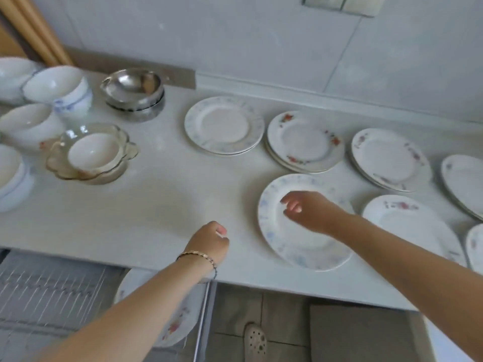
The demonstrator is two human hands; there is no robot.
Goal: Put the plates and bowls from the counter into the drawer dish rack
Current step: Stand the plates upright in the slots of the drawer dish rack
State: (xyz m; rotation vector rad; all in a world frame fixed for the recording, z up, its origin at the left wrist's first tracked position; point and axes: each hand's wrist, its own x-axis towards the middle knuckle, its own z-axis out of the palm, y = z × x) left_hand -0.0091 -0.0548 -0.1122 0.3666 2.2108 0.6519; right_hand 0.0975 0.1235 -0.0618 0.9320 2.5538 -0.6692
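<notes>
A blue-patterned plate (300, 244) lies near the counter's front edge. My right hand (308, 211) hovers over it with fingers loosely curled, holding nothing. My left hand (209, 242) rests on the bare counter (162, 205) left of that plate, fingers curled and empty. More plates lie behind: a blue-rimmed stack (223, 125), a red-flowered stack (304, 141) and another flowered stack (389, 158). White bowls (58, 87) crowd the far left. Below the counter, the open drawer dish rack (47, 291) holds a flowered plate (180, 320).
A steel bowl stack (134, 94) and a glass dish holding a white bowl (91, 152) stand at the left. Further plates (413, 226) lie along the right edge. A tiled wall backs the counter. A shoe (254, 340) shows on the floor below.
</notes>
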